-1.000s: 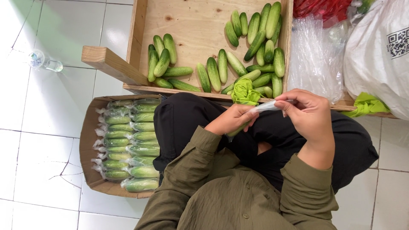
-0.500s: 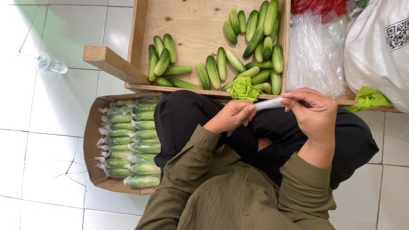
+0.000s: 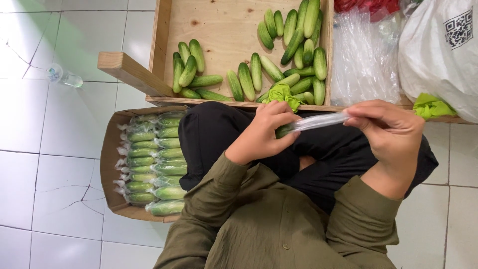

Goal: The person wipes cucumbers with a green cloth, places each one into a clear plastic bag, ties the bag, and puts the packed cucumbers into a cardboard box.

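Clear plastic sleeve (image 3: 321, 121), at frame centre, is being held over a small green cucumber (image 3: 285, 131). Left hand (image 3: 263, 132) fingers are gripping the cucumber; right hand (image 3: 386, 130) fingers are pinching the sleeve's far end.

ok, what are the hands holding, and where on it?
A cucumber in a clear sleeve: left hand grips the cucumber end, right hand pinches the sleeve's free end.

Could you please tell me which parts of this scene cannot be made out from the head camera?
- Cucumber in the clear sleeve: mostly hidden under the left hand.
- Sleeve's far end: covered by the right hand fingers.
- Red item: cut off by the top edge.
- Cardboard box: right side hidden by the person's knee.
- White bag: cut by the right edge.
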